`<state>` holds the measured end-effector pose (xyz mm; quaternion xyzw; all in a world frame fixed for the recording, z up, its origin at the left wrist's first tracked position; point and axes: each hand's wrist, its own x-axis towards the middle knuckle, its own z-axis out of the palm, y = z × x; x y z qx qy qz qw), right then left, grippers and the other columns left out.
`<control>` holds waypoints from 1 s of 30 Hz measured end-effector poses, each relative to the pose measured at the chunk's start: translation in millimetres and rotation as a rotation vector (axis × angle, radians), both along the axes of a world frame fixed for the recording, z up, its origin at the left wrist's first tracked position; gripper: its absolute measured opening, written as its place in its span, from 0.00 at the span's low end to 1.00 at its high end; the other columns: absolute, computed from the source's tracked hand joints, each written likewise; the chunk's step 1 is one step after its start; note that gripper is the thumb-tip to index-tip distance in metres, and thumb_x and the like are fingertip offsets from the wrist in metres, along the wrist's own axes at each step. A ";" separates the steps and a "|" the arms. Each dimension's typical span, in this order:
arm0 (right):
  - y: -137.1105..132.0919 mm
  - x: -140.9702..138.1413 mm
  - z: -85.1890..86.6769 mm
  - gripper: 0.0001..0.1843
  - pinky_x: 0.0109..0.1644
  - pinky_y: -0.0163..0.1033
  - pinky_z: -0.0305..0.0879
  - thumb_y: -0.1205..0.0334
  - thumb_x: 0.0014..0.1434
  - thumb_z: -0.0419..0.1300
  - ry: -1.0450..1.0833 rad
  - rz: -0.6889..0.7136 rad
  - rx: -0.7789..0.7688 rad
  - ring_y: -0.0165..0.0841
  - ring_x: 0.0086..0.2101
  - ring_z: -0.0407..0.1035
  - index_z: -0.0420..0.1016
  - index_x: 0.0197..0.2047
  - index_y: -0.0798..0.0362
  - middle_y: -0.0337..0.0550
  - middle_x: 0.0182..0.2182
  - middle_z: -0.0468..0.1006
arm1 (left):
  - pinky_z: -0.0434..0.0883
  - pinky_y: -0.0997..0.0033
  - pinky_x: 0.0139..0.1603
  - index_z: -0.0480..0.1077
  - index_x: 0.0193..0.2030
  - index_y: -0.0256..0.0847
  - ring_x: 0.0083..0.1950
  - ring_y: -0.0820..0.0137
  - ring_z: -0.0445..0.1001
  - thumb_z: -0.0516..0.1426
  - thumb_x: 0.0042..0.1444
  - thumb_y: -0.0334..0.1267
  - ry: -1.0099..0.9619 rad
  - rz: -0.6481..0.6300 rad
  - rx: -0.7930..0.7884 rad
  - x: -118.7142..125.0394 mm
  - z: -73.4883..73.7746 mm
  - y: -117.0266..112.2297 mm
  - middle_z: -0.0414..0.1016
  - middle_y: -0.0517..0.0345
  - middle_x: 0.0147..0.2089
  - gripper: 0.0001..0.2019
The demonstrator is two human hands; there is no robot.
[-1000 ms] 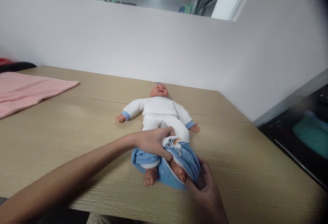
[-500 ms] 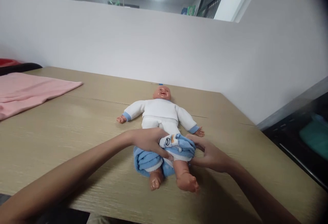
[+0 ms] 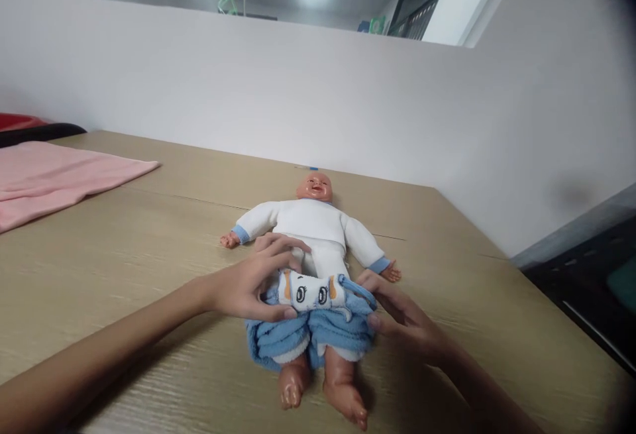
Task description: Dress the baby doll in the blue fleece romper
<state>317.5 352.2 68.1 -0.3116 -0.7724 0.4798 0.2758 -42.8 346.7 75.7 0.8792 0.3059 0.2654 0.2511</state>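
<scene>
A baby doll (image 3: pixel 317 189) lies on its back, its head toward the wall and its feet toward me, with a white top (image 3: pixel 311 218) with blue cuffs. Blue-and-white terry baby pants (image 3: pixel 311 291) with a cartoon face are bunched around its legs, and both bare feet stick out below. My left hand (image 3: pixel 258 279) grips the left side of the bunched cloth, thumb in front and fingers over the doll's upper thigh. On the other side, my right hand (image 3: pixel 402 318) pinches the pants' edge between thumb and fingers.
The doll rests on a wood-grain table (image 3: pixel 173 242). A pink cloth (image 3: pixel 59 179) is spread at the left, near a red and black object (image 3: pixel 30 128) at the edge. Behind stands a white wall (image 3: pixel 248 89); a dark crate-like object (image 3: pixel 586 288) is beyond the table's right edge.
My left hand has moved left, from the middle of the pants to their left side. The cartoon face on the cloth is now spread wider and faces me. The doll's legs lie closer to me.
</scene>
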 end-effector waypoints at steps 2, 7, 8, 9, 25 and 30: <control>1.3 -9.0 -5.2 0.22 0.49 0.44 0.76 0.37 0.70 0.67 0.085 -0.077 -0.064 0.41 0.42 0.75 0.80 0.45 0.48 0.42 0.40 0.79 | 0.55 0.40 0.82 0.74 0.55 0.46 0.79 0.41 0.57 0.72 0.60 0.58 -0.041 0.005 -0.037 -8.1 -8.1 1.6 0.63 0.46 0.81 0.25; 10.9 -33.6 -15.1 0.25 0.46 0.40 0.75 0.34 0.66 0.72 0.143 -0.323 -0.137 0.37 0.39 0.73 0.78 0.45 0.48 0.38 0.36 0.78 | 0.56 0.43 0.84 0.77 0.56 0.46 0.78 0.50 0.63 0.65 0.72 0.51 -0.183 -0.019 -0.164 -5.4 -17.4 5.8 0.71 0.49 0.75 0.14; 13.2 -39.0 -16.4 0.26 0.46 0.39 0.75 0.33 0.65 0.72 0.148 -0.352 -0.126 0.37 0.39 0.73 0.78 0.45 0.48 0.38 0.36 0.78 | 0.59 0.45 0.83 0.76 0.61 0.46 0.77 0.52 0.65 0.62 0.74 0.51 -0.242 0.007 -0.229 -3.9 -19.1 6.7 0.72 0.48 0.74 0.16; 15.1 -44.2 -17.9 0.26 0.46 0.39 0.75 0.32 0.65 0.72 0.157 -0.379 -0.106 0.37 0.39 0.73 0.78 0.45 0.48 0.38 0.36 0.78 | 0.61 0.46 0.82 0.73 0.66 0.46 0.76 0.54 0.67 0.60 0.77 0.51 -0.292 0.036 -0.294 -3.0 -21.1 7.7 0.72 0.47 0.73 0.18; 9.8 -53.8 -52.3 0.30 0.64 0.55 0.80 0.34 0.53 0.80 0.386 -0.513 -0.484 0.51 0.57 0.83 0.85 0.48 0.47 0.45 0.47 0.91 | 0.67 0.52 0.78 0.79 0.58 0.48 0.70 0.53 0.70 0.77 0.56 0.53 -0.027 -0.075 -0.335 -39.7 -7.8 18.0 0.68 0.54 0.65 0.27; 3.4 -55.0 -60.7 0.33 0.63 0.58 0.81 0.35 0.54 0.80 0.441 -0.530 -0.546 0.52 0.56 0.85 0.87 0.56 0.45 0.49 0.53 0.91 | 0.65 0.49 0.81 0.79 0.53 0.43 0.72 0.53 0.71 0.72 0.60 0.42 -0.183 -0.116 -0.436 -33.6 -23.3 21.7 0.71 0.50 0.66 0.17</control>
